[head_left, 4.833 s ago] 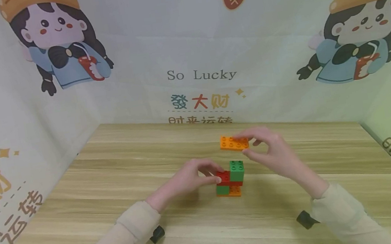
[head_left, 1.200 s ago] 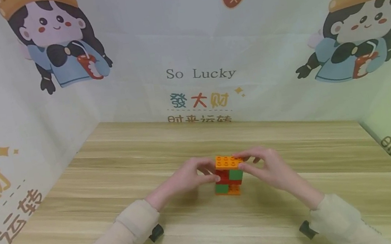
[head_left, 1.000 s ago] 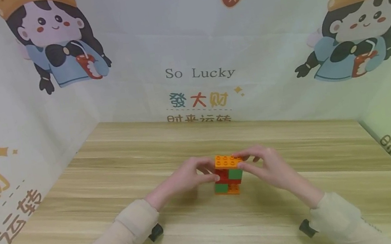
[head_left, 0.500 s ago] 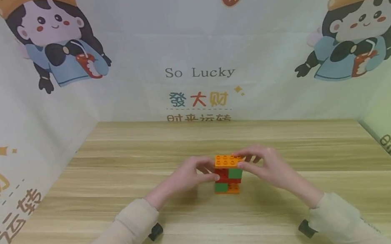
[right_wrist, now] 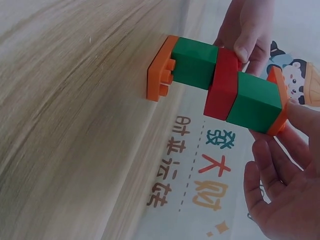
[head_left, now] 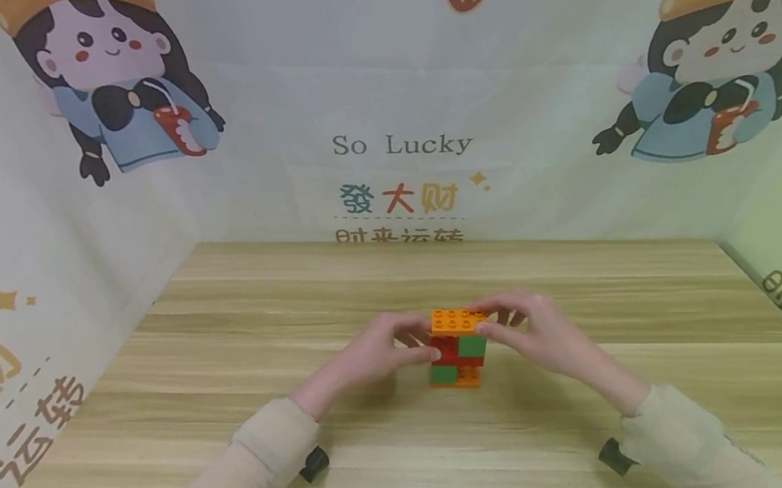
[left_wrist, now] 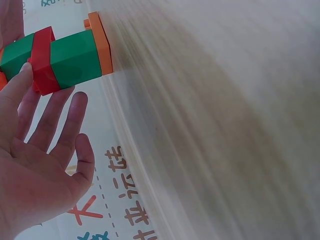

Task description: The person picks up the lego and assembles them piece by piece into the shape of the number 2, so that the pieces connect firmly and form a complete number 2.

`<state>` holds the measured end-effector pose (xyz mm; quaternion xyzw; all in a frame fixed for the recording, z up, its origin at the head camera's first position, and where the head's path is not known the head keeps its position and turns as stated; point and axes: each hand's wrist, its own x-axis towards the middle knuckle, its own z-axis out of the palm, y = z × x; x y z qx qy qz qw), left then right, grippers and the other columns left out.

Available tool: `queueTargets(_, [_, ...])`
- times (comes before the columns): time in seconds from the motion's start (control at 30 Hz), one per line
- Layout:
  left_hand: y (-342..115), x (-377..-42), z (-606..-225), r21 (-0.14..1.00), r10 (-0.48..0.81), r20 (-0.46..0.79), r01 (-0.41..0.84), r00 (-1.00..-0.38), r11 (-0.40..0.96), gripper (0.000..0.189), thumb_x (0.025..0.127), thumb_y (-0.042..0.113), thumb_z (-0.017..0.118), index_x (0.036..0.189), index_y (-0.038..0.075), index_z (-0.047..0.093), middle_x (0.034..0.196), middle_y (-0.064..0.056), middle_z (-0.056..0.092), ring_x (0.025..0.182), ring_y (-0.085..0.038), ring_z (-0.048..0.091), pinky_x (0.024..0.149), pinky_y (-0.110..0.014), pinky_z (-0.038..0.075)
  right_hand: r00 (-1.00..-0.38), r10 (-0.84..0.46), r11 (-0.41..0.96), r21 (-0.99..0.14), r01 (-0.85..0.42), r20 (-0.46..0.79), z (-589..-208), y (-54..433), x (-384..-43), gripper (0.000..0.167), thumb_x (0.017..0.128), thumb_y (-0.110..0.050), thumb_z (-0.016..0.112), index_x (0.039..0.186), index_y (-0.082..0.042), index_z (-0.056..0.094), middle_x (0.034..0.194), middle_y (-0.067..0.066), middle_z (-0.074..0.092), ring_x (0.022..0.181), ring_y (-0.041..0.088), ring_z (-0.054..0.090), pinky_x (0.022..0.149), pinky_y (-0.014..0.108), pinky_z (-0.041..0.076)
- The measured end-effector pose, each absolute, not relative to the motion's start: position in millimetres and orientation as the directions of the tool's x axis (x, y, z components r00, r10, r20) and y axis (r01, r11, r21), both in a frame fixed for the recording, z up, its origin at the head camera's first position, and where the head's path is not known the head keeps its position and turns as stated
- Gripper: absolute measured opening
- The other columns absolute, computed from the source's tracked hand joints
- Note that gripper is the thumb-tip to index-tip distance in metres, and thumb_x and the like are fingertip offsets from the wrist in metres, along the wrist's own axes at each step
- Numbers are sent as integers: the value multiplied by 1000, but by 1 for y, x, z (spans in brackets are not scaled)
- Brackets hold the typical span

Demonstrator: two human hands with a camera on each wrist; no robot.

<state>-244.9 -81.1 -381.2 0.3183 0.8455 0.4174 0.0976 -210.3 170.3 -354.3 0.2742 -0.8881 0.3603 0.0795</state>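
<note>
A small tower of toy building bricks stands on the wooden table. From the bottom it has an orange plate (right_wrist: 157, 70), a green brick (right_wrist: 195, 61), a red plate (right_wrist: 223, 87), a second green brick (right_wrist: 254, 100) and a top orange plate (head_left: 451, 321). In the head view my left hand (head_left: 380, 350) pinches the red plate from the left between thumb and fingers. My right hand (head_left: 539, 331) pinches the right end of the top orange plate, whose left half overhangs the red plate with a gap below. The upper green brick sits under the right half.
The wooden table (head_left: 277, 295) stretches around the tower, with a printed cloth backdrop (head_left: 277, 92) behind and at both sides. A black object (head_left: 313, 464) shows by the left cuff and another black object (head_left: 616, 457) by the right cuff.
Several seconds ago my right hand held the top orange plate above the tower; it has come down and left onto the upper green brick. Over the last second both hands stay nearly still.
</note>
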Motion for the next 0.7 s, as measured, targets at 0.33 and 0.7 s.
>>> queueTargets(0.33, [-82,-247,-385,757,612,110,465,-784,459,28,90,22,72,118,14,69,108,-1,75,95,-12,68,92,-33,55,-857,-413,603,-613,-511,308,-353,171,-214,28,91,-17,70,119,-11,70,111,6,75,80,10,61,73,24,54])
queueTargets(0.7, [-81,-248,-385,778,595,91,430,-799,458,29,92,22,70,120,14,68,113,-2,74,102,-14,67,95,-33,54,-869,-402,599,-634,-488,289,-355,172,-221,27,94,-21,67,120,-12,69,111,6,75,82,16,63,73,27,54])
